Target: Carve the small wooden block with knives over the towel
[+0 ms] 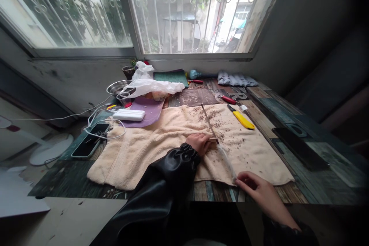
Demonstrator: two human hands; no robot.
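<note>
A long thin brown strip point(208, 120), with a whitish wrapped length point(226, 157) at its near end, lies across the beige towel point(144, 138). My left hand point(198, 143) is closed beside the strip, pressing on the towel. From its fingertips a small pale wooden piece point(213, 139) juts out across the strip. At the towel's front edge, my right hand point(258, 188) pinches the near tip of the wrapped length between thumb and fingers. Brown crumbs or shavings point(216, 119) are scattered around the strip.
Right of the strip lies a yellow utility knife point(243, 119), with a red-handled tool point(228, 100) behind it. A phone point(90, 140), white power bank point(128, 115) with a cable, purple sheet point(150, 111) and plastic bag point(158, 85) occupy the left and back. A dark slab point(300, 148) lies far right.
</note>
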